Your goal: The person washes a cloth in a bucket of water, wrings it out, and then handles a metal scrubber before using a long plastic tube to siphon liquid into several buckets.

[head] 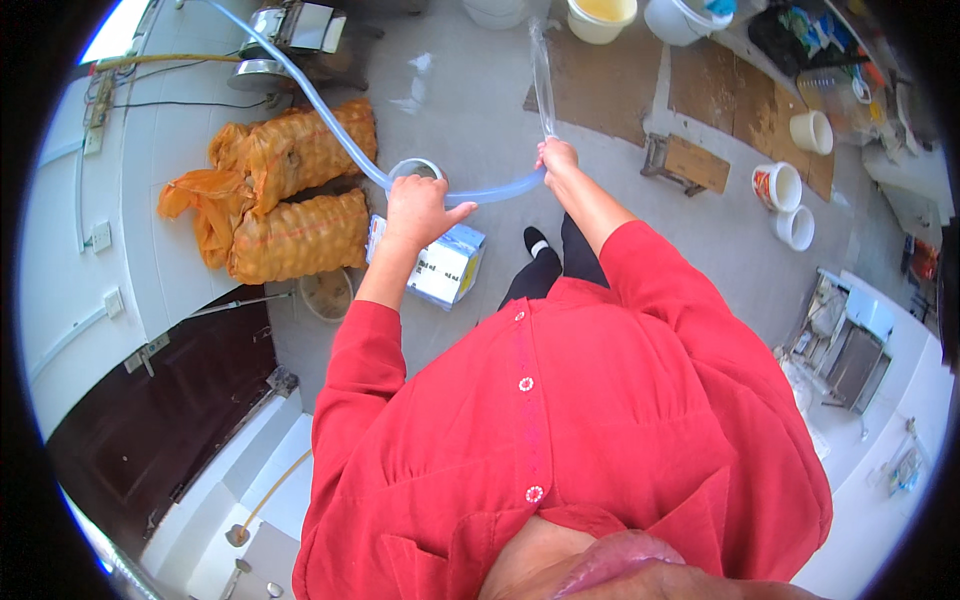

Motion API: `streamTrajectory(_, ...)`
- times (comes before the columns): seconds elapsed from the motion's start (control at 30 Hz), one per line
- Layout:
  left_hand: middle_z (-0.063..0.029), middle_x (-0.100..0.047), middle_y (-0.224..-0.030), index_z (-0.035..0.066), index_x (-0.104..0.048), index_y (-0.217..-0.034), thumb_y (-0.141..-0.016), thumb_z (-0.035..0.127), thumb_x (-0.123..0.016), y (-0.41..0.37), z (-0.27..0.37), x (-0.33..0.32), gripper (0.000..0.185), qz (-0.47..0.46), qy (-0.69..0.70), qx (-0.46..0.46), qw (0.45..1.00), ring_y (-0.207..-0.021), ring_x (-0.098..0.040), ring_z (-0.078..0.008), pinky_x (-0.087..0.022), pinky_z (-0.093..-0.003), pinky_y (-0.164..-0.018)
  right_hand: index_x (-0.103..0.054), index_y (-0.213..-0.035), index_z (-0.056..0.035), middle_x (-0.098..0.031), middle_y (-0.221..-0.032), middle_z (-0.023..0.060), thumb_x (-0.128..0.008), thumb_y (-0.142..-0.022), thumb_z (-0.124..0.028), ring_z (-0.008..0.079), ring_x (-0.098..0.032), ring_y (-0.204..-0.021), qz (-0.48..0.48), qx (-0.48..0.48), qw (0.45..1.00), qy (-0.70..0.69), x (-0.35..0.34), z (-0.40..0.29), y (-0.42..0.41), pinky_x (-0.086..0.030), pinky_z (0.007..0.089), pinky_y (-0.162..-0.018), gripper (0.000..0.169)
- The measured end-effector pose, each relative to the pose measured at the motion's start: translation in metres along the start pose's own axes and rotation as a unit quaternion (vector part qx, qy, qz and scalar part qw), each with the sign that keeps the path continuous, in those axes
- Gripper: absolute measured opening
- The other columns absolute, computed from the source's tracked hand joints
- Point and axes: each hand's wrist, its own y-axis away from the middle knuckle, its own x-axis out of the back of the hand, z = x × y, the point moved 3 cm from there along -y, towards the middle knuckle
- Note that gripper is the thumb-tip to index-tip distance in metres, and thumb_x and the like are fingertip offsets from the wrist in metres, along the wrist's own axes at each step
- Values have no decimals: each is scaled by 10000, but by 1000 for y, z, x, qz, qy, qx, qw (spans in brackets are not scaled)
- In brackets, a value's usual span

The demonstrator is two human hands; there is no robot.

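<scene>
A translucent blue hose (311,94) comes down from the upper left and bends across in front of me. My left hand (421,204) lies over it with the fingers curled around and the thumb sticking out to the right. At the hose's other end, my right hand (559,159) grips it tightly. From that hand a clear stream, apparently water (543,82), runs forward towards the white buckets at the top. Beneath my left hand stands a round container (415,166), partly hidden. A blue and white printed box (448,262) sits beside my left forearm.
Orange mesh sacks (300,236) of round produce lie at left near a dark door (165,390). A yellow-filled bucket (601,19) stands ahead. At right are a small wooden stool (696,163), a white tub (784,187) and flattened cardboard (705,82).
</scene>
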Motion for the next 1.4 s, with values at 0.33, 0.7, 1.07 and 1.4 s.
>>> streamTrajectory(0.33,-128,-642,-689,45,-652,-713,-770,546,-645,-72,-2,12,505,9,24,22,999,-728,-633,-315,-466,-420,-724,-529,-670,-26,-497,-550,69,-532,-883,-137,191,-458,-411,17,30,999,-7,-16,-82,-66,-373,343,-366,240)
streamTrajectory(0.7,-149,-640,-745,50,-633,-803,-774,402,-669,-217,-16,41,354,14,101,16,995,-779,-624,-336,-478,-453,-726,-541,-688,-33,-511,-566,64,-521,-900,-119,177,-452,-386,24,28,999,-16,-44,-238,-153,-372,332,-358,230)
streamTrajectory(1.07,-95,-639,-757,85,-618,-794,-719,254,-660,-274,-114,52,190,66,89,63,992,-845,-604,-298,-501,-437,-735,-491,-818,-34,-434,-598,-7,-401,-987,-179,89,-343,-428,-9,28,998,-48,-127,-326,-159,-316,252,-403,240)
streamTrajectory(1.4,-148,-639,-711,52,-637,-824,-814,460,-632,-269,-152,84,407,27,234,-63,970,-734,-627,-352,-484,-455,-679,-509,-809,-28,-437,-608,8,-418,-963,-144,101,-346,-444,44,44,993,-101,-133,-331,-166,-307,264,-407,213)
